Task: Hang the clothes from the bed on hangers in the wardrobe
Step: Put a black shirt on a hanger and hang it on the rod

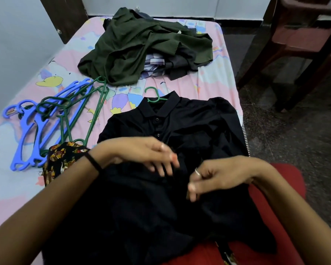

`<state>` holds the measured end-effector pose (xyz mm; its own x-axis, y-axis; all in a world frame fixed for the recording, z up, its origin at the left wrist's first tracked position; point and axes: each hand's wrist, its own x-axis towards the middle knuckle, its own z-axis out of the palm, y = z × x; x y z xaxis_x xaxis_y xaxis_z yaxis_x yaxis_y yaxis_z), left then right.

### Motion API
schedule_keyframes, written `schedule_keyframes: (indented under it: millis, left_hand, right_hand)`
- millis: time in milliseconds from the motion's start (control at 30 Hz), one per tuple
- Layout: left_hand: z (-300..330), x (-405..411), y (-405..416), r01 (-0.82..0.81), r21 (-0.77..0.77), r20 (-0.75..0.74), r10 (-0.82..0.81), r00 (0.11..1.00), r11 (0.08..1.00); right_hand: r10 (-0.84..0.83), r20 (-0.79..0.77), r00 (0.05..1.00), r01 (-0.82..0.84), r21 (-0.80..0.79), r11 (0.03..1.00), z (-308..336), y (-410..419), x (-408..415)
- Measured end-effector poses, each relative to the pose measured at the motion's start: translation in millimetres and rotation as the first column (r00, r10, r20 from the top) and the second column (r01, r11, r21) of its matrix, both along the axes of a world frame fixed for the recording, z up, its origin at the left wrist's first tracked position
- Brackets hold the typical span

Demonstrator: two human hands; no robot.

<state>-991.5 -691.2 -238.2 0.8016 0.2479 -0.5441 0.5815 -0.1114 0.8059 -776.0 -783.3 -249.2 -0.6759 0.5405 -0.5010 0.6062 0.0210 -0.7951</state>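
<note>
1. Left hand [141,155]: hovering over the chest of the black polo shirt [180,134], fingers extended and loose, holding nothing; motion blur is hiding whether the fingertips are touching the cloth.
2. Right hand [218,175]: hanging just beside the left, fingers loosely curled, nothing seen in its hold.
3. Black polo shirt: lying front-up near the bed's [214,77] right edge, hem trailing toward the person; a green hanger [153,95] is sitting inside it, hook protruding at the collar.
4. Judged step: buttoning the placket. Advice: pinching both placket edges flat before working the lower button, keeping the collar centred on the hook.
5. Spare hangers [52,119], blue and green: lying tangled by the bed's left edge.
6. Clothes pile [141,48], dark green garment uppermost: waiting at the bed's far end.
</note>
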Motion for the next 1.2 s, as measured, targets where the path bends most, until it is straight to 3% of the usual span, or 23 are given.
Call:
schedule_keyframes:
  millis: [67, 167, 300, 400, 533, 700, 900, 1100, 1200]
  left_hand:
    - [-14, -8, 30, -0.346, 0.12, 0.036, 0.344, 0.938, 0.931]
    - [-42, -23, 73, -0.626, 0.323, 0.107, 0.63, 0.769, 0.709]
    - [-87, -54, 120, -0.645, 0.669, 0.168, 0.77, 0.615, 0.369]
    - [-114, -74, 133, -0.631, 0.738, 0.188, 0.826, 0.532, 0.238]
    - [-138, -85, 148, -0.695, 0.698, 0.185, 0.895, 0.406, 0.171]
    - [-155, -83, 166, -0.74, 0.656, 0.208, 0.905, 0.371, 0.152]
    - [-157, -76, 168, -0.773, 0.624, 0.304, 0.875, 0.376, 0.116]
    - [-143, -75, 165, -0.809, 0.587, 0.428, 0.861, 0.273, -0.035]
    - [-136, -75, 160, -0.818, 0.574, 0.423, 0.869, 0.255, -0.039]
  right_hand:
    - [-0.222, 0.023, 0.975, 0.219, 0.078, 0.973, 1, 17, -1]
    - [-0.453, 0.043, 0.891, 0.427, 0.266, 0.864, -6, 53, 5]
    - [-0.558, 0.127, 0.82, 0.442, 0.478, 0.759, -15, 98, 16]
    - [-0.574, 0.178, 0.799, 0.372, 0.603, 0.705, -15, 131, 14]
    - [-0.645, 0.163, 0.747, 0.375, 0.697, 0.611, -30, 188, 9]
    - [-0.718, 0.198, 0.667, 0.316, 0.798, 0.514, -57, 257, -8]
    - [-0.649, 0.488, 0.583, 0.089, 0.756, 0.648, -97, 303, -28]
    - [-0.659, 0.555, 0.507, 0.089, 0.727, 0.681, -106, 320, -21]
    - [-0.636, 0.616, 0.464, -0.031, 0.729, 0.684, -102, 316, -17]
